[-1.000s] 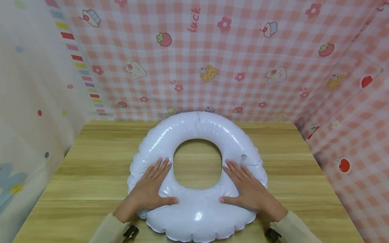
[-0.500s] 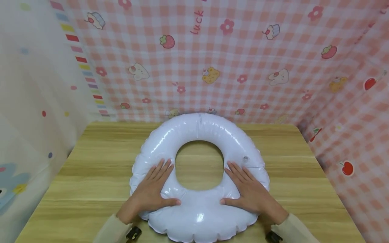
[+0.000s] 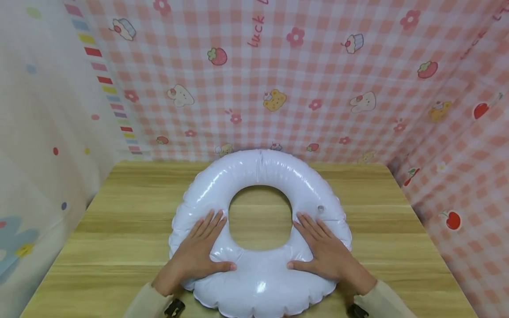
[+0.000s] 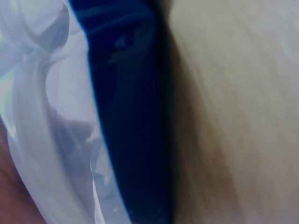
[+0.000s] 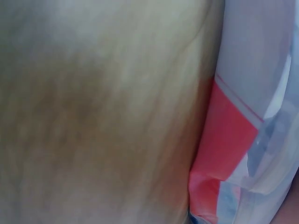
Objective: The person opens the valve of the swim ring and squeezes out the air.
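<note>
A white inflated swim ring (image 3: 258, 282) lies flat on the wooden table, its round hole toward the far side. My left hand (image 3: 196, 254) rests on its left part, fingers straight and thumb pointing inward. On the right part lies my right hand (image 3: 324, 251), fingers straight too, the fingertips close to the hole's edge. A small clear valve (image 3: 320, 208) sits just beyond the right fingers. In the left wrist view the ring's underside shows a dark blue band (image 4: 128, 116); in the right wrist view it shows a red patch (image 5: 224, 135).
The wooden table (image 3: 119, 229) extends on both sides of the ring. Behind it hangs a pink checked cloth (image 3: 238, 79) with cartoon prints, continuing down the right side. A pale cloth (image 3: 36, 145) with coloured dots hangs at the left. Dark wrist straps (image 3: 174, 308) show near the sleeves.
The head view has shifted slightly. Both hands and the swim ring keep the same places relative to each other.
</note>
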Available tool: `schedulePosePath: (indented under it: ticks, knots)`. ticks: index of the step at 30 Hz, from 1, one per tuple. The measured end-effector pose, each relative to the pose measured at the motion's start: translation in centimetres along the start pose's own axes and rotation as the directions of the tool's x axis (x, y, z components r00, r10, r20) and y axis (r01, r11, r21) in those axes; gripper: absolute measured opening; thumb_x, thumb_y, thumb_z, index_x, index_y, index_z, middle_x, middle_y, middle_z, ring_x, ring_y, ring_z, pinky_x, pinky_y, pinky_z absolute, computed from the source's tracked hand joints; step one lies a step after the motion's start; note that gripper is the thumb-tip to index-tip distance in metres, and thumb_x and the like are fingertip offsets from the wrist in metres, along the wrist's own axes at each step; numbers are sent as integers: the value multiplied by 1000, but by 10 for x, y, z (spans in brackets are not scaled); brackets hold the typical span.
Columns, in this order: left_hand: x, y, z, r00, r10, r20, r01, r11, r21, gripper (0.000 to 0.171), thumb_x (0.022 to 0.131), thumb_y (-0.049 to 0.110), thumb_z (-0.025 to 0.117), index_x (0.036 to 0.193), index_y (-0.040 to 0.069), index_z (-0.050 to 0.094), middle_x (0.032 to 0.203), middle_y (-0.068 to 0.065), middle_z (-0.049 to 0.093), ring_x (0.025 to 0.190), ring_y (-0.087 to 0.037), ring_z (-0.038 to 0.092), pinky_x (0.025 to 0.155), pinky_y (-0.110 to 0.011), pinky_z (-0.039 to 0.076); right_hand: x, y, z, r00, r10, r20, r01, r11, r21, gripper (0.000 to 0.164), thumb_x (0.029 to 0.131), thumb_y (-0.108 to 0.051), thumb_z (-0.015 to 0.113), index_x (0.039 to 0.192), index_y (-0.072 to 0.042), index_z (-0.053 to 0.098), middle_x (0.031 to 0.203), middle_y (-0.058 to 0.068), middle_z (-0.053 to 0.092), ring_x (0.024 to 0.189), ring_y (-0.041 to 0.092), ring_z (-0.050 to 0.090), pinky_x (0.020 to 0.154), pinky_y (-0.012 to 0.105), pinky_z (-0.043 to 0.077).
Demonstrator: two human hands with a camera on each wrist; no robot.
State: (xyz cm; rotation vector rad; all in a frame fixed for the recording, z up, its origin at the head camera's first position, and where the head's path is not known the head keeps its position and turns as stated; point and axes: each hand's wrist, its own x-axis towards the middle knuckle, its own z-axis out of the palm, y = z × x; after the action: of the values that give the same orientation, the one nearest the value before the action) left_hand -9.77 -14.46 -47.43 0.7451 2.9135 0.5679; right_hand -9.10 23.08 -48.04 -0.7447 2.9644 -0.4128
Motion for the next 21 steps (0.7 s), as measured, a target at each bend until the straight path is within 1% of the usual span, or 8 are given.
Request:
schedulePosePath:
  ticks: [4, 8, 11, 14, 18, 21]
  knots:
    - [0, 1, 3, 1000, -2, -15, 2, 1000, 23, 121, 77, 79, 68, 164, 10, 21, 174, -7, 12, 162, -31, 7, 129, -51, 9, -1, 0, 2, 1000, 12, 0, -12, 1000, -12, 112, 82, -88, 51, 164, -17, 25, 174, 0, 12, 162, 22, 11, 130, 45, 8]
    - [-1, 1, 2, 999, -13, -39, 14, 999, 30, 121, 76, 78, 69, 164, 10, 23, 174, -7, 13, 162, -30, 8, 130, -49, 8, 3, -2, 1, 1000, 11, 3, -11, 1000, -5, 113, 82, -88, 52, 165, -17, 24, 175, -1, 10, 162, 21, 9, 130, 47, 8]
    - [-2, 1, 0, 999, -27, -29, 28, 999, 30, 122, 76, 79, 69, 165, 10, 21, 174, -6, 11, 162, -29, 6, 131, -44, 3, 5, -3, 0, 1000, 10, 16, -10, 1000, 7, 114, 82, -88, 52, 165, -16, 23, 175, -1, 9, 162, 21, 8, 130, 47, 8]
    - [-2, 2, 0, 999, -29, -22, 29, 999, 37, 122, 76, 79, 69, 165, 10, 21, 174, -6, 11, 162, -30, 5, 131, -43, 2, 5, -4, -1, 1000, 11, 20, -11, 1000, 3, 114, 81, -88, 52, 164, -15, 24, 175, 0, 9, 162, 22, 9, 130, 47, 8]
    - [0, 4, 1, 1000, -20, -25, 21, 999, 46, 121, 76, 79, 68, 164, 9, 22, 174, -7, 12, 162, -30, 7, 130, -48, 7, 4, -4, -1, 1000, 15, 7, -15, 1000, -15, 114, 81, -88, 52, 164, -14, 26, 175, 0, 11, 162, 23, 11, 130, 47, 10]
    - [1, 5, 1, 1000, -20, -16, 21, 998, 57, 121, 76, 79, 68, 164, 10, 22, 174, -7, 11, 162, -30, 6, 130, -49, 8, 2, -4, 0, 1000, 13, -13, -13, 1000, -25, 114, 81, -88, 53, 163, -13, 28, 174, 2, 13, 162, 24, 13, 129, 48, 11]
